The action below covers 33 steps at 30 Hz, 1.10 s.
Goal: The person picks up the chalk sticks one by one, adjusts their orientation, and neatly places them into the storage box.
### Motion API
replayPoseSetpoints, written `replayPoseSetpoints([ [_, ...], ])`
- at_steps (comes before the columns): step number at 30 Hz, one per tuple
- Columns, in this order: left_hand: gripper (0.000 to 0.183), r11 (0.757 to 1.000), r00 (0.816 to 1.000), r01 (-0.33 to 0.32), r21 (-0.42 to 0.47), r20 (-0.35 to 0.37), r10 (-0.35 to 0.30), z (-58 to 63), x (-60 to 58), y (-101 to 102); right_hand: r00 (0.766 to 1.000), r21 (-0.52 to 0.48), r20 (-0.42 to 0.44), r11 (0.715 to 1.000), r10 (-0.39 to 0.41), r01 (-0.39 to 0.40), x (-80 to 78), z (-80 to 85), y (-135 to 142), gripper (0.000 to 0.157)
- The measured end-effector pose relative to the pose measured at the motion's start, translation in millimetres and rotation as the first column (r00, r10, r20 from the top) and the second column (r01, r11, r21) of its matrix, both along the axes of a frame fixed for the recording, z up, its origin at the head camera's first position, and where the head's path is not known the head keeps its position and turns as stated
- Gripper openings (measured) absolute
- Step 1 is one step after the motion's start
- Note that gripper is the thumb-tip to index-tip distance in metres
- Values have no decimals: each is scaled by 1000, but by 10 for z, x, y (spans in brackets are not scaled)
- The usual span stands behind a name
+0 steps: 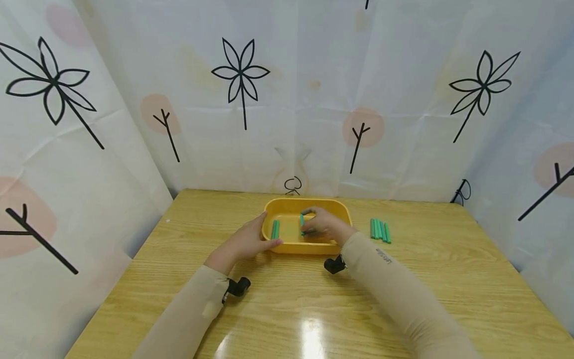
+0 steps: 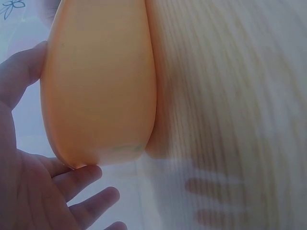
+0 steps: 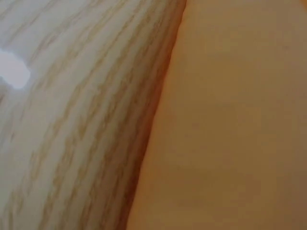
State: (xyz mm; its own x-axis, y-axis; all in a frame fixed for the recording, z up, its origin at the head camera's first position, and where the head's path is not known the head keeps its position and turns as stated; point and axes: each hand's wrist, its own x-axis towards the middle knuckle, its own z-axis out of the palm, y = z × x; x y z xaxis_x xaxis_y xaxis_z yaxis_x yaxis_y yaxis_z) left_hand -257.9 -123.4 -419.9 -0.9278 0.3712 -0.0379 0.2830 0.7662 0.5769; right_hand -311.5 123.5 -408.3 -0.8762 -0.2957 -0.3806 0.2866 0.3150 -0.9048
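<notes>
A yellow plastic tub (image 1: 305,248) stands on the wooden table. My left hand (image 1: 244,243) holds its left end, the thumb at the front rim and the fingers along the outside; the left wrist view shows the tub wall (image 2: 100,81) between thumb and fingers. Inside the tub, my right hand (image 1: 326,225) pinches a thin green stick (image 1: 302,219), partly covered by the fingers. Green sticks (image 1: 275,229) lie side by side at the tub's left. In the right wrist view only the tub's outer wall (image 3: 225,120) and the table appear, not the hand.
Several more green sticks (image 1: 380,231) lie in a row on the table (image 1: 287,294), right of the tub. A white patterned curtain (image 1: 305,144) hangs behind the table and along both sides. Black wrist cameras (image 1: 239,286) are strapped to both sleeves.
</notes>
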Motion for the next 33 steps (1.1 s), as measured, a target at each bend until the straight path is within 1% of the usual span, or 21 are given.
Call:
replayPoseSetpoints([
  [9, 104, 1000, 1000, 2, -3, -14, -2, -28, -13, -16, 1000, 44, -19, 999, 15, -14, -27, -68, -113, 66],
  [17, 105, 1000, 1000, 14, 3, -16, -14, -2, -11, -5, 999, 40, -2, 998, -52, 52, -39, -100, -160, 66],
  [22, 107, 1000, 1000, 16, -8, -7, -16, 5, -4, -5, 999, 40, -11, 998, -50, 50, -35, -90, -174, 64],
  [25, 107, 1000, 1000, 17, -8, -9, -18, 7, -6, -4, 998, 86, -50, 995, -35, 40, -39, -73, -157, 62],
  [28, 106, 1000, 1000, 20, -3, -10, -20, 6, -15, -2, 997, 112, -77, 993, -26, 34, -46, -47, -128, 61],
  [33, 106, 1000, 1000, 14, -10, -5, -14, 10, -12, -6, 997, 85, -73, 996, -18, 24, -28, 19, -76, 60],
])
